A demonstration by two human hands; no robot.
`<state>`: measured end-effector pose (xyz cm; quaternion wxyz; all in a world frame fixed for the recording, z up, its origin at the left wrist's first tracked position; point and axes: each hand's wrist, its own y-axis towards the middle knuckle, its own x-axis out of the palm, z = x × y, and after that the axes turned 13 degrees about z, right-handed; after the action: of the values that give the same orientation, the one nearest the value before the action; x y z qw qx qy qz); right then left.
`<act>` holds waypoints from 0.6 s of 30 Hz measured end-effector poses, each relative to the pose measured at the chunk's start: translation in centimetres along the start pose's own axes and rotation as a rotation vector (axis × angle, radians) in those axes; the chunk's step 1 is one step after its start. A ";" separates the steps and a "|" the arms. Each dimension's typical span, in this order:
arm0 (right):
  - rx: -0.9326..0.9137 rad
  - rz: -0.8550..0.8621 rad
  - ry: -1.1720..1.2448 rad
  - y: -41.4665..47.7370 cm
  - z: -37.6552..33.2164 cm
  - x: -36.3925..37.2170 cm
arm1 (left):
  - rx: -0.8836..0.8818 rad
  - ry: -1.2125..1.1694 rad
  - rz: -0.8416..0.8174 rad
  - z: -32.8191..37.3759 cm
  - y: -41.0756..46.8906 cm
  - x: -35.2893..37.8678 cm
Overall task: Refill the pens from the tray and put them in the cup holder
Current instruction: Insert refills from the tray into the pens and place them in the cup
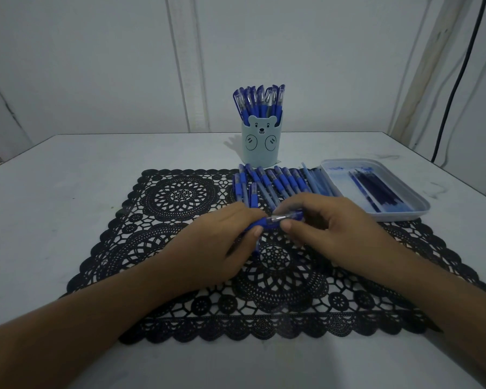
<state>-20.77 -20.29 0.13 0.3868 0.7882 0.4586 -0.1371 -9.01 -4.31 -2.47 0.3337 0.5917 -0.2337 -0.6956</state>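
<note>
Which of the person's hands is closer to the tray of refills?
Right. The right hand is just left of the tray; the left hand is farther left, across the pen that both hands hold.

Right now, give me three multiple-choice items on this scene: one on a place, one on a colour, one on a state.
1. The tray lies: A) right of the cup B) left of the cup C) behind the cup.
2. The mat is: A) white B) red C) black.
3. The pen nearest you is: A) lying free B) held by both hands C) standing in the cup.

Answers: 1 A, the tray sits at the mat's right edge, the cup at centre. 2 C, its lace is black on the pale table. 3 B, the left hand and right hand both grip it.
</note>
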 end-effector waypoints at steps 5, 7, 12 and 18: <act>-0.155 0.064 0.010 -0.6 0.4 0.8 | -0.020 -0.062 -0.011 0.1 0.0 -0.1; -0.219 0.075 0.023 -0.6 0.6 1.1 | -0.029 -0.085 -0.006 0.1 0.0 -0.1; -0.394 0.076 0.004 -0.5 1.2 1.2 | -0.020 -0.085 -0.023 0.0 0.0 -0.2; -0.545 0.052 -0.099 -0.5 1.5 1.5 | 0.026 -0.028 -0.017 0.3 -0.4 -0.5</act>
<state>-20.12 -20.31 -1.94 0.6097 0.6592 0.4385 -0.0371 -9.36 -3.70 -2.40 0.3168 0.5884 -0.2423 -0.7034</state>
